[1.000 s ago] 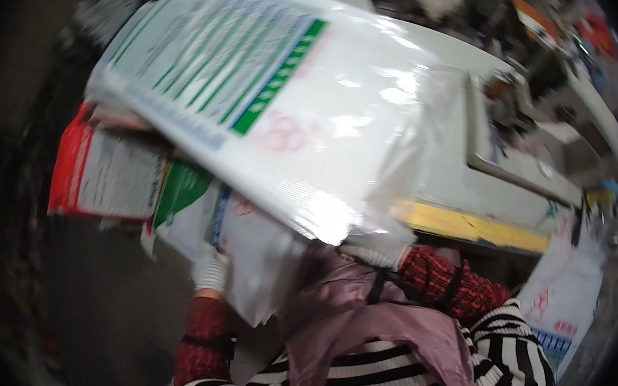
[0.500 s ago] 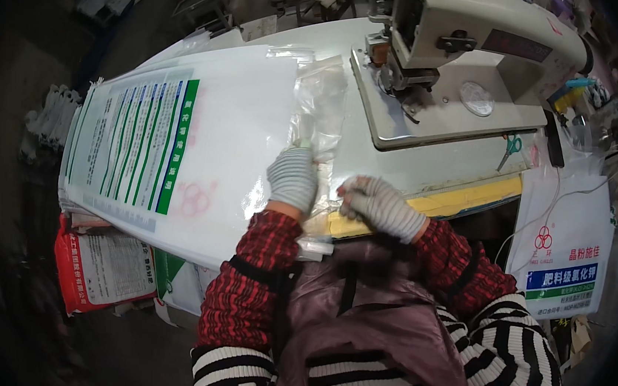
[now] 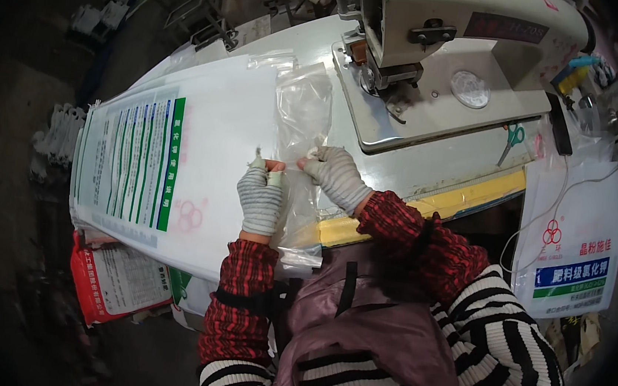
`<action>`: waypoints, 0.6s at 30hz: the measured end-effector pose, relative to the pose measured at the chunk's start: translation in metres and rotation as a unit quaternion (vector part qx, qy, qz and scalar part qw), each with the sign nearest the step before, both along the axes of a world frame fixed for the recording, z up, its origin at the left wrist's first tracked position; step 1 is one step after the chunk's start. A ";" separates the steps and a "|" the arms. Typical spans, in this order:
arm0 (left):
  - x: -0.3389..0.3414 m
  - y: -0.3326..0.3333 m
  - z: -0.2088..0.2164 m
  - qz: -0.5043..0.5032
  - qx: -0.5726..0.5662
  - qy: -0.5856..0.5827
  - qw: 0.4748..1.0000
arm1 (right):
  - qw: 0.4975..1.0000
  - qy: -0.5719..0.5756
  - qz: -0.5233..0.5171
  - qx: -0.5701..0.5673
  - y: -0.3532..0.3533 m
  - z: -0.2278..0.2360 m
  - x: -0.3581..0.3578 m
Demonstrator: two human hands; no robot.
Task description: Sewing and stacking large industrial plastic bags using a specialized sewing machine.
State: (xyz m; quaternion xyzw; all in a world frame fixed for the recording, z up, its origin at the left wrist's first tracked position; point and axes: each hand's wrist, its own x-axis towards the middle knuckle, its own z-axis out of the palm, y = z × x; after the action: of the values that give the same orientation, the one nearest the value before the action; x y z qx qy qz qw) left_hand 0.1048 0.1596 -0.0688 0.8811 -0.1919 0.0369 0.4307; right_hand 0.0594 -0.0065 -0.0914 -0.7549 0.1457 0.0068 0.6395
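A stack of white sacks point(image 3: 234, 119) with green and blue print lies on the table, and a clear plastic liner point(image 3: 306, 111) sticks out of the top sack's mouth. My left hand point(image 3: 258, 199), in a grey striped glove with bare fingertips, rests at that mouth with its fingers curled. Whatever lies between those fingers is hidden. Across the liner, my right hand point(image 3: 336, 177), gloved alike, is closed with its fingertips pinching the clear film. A narrow gap separates the two hands.
A cream sewing machine point(image 3: 488, 32) stands on the table at the back right. Green-handled scissors point(image 3: 513, 134) lie beside its base. A yellow strip point(image 3: 427, 204) runs along the front edge. One printed sack point(image 3: 576, 241) hangs at right; a red sack point(image 3: 118, 279) lies below left.
My right hand has moved left and away from me, onto the clear liner. My left hand has shifted left and slightly nearer to me. The whole view has moved a little.
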 end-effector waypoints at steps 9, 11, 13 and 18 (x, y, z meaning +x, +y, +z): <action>-0.009 0.002 0.015 0.080 -0.150 0.092 0.981 | 0.967 -0.200 -0.112 -0.108 0.003 0.031 -0.031; -0.012 0.001 0.015 0.078 -0.164 0.101 0.978 | 0.962 -0.211 -0.074 -0.157 0.010 0.036 -0.024; -0.012 0.000 0.015 0.056 -0.111 0.063 0.990 | 0.945 -0.175 0.002 -0.275 0.017 0.016 -0.007; -0.005 -0.004 0.013 0.061 -0.031 -0.042 0.997 | 0.999 -0.041 0.026 -0.003 0.018 0.026 0.012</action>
State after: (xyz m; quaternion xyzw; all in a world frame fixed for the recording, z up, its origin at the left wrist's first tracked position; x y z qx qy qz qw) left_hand 0.1001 0.1555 -0.0560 0.8749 -0.1547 0.1057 0.4465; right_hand 0.0716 0.0114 -0.0653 -0.7599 0.0998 -0.0086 0.6423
